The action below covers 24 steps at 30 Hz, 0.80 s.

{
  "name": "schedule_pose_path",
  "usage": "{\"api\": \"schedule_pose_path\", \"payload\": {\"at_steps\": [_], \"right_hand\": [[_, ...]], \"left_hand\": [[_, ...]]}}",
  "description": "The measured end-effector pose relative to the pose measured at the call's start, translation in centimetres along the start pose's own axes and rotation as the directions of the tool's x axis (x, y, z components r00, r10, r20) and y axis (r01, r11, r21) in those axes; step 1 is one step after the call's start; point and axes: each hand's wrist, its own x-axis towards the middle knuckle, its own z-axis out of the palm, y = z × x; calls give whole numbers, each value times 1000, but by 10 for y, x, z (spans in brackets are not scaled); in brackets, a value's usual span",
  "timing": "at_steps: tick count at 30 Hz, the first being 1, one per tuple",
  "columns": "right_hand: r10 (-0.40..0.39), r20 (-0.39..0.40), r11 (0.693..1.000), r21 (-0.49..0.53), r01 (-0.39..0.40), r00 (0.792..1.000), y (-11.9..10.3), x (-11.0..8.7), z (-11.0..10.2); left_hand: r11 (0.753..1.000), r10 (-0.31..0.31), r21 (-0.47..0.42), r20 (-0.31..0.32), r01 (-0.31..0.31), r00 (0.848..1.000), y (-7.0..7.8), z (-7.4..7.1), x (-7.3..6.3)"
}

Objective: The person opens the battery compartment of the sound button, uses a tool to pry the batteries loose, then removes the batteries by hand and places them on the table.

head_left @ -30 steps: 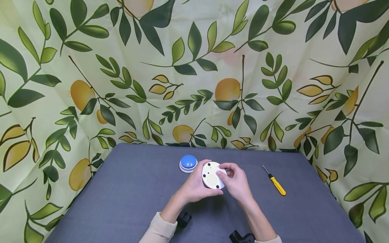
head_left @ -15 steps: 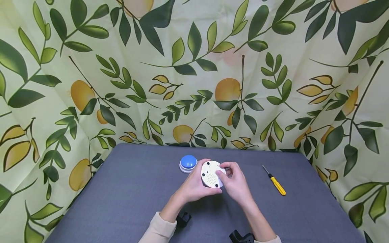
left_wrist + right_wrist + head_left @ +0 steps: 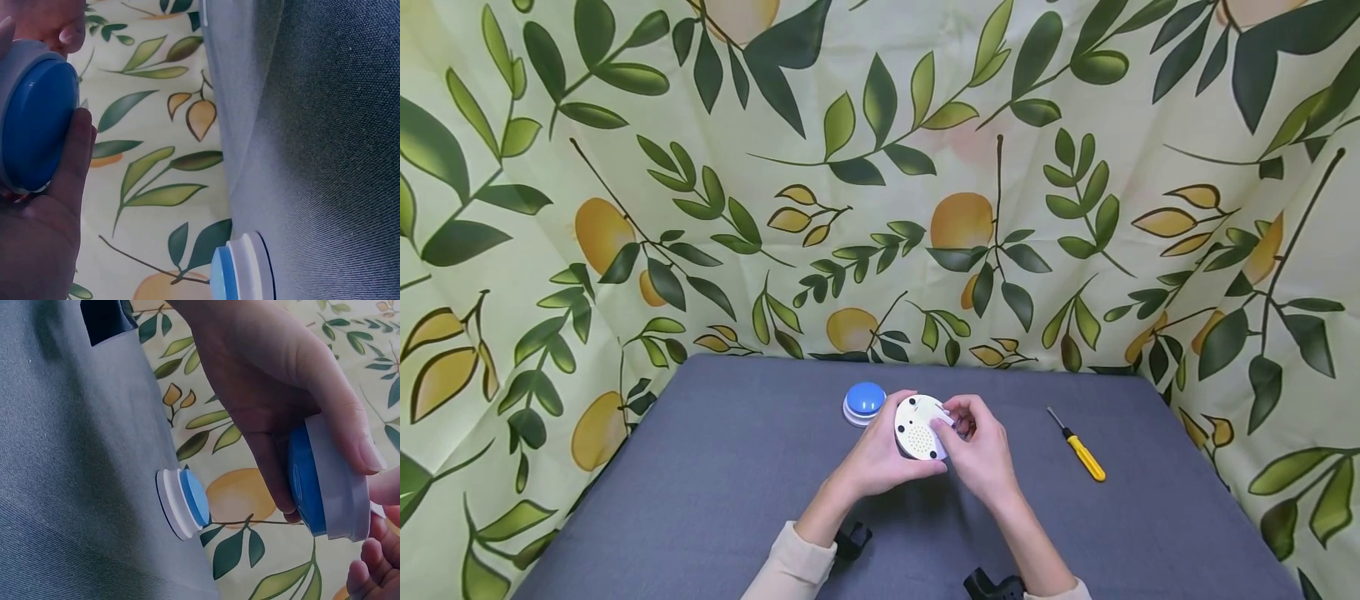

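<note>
My left hand (image 3: 876, 454) grips the held button (image 3: 917, 431) by its rim, perforated underside up toward me, above the middle of the table (image 3: 737, 475). My right hand (image 3: 987, 458) pinches its right edge, thumb on the underside. Over the last second the button has shifted slightly up and left, and a pale edge now shows by my right fingertips; I judge a piece there may be working loose, though it is too small to be sure. The second button (image 3: 865, 401) stands toward the far edge, the screwdriver (image 3: 1084, 457) toward the right.
</note>
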Motion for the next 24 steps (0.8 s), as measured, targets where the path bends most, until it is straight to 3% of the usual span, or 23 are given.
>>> {"api": "schedule_pose_path", "payload": {"at_steps": [18,24], "right_hand": [[11,62,977,210,-24,998,9,9,-16],[-3,112,979,201,-20,994,11,15,-25]], "left_hand": [[999,21,-37,16,-20,1000,0,-7,2],[998,18,-53,30,-17,999,-1,-8,2]]}}
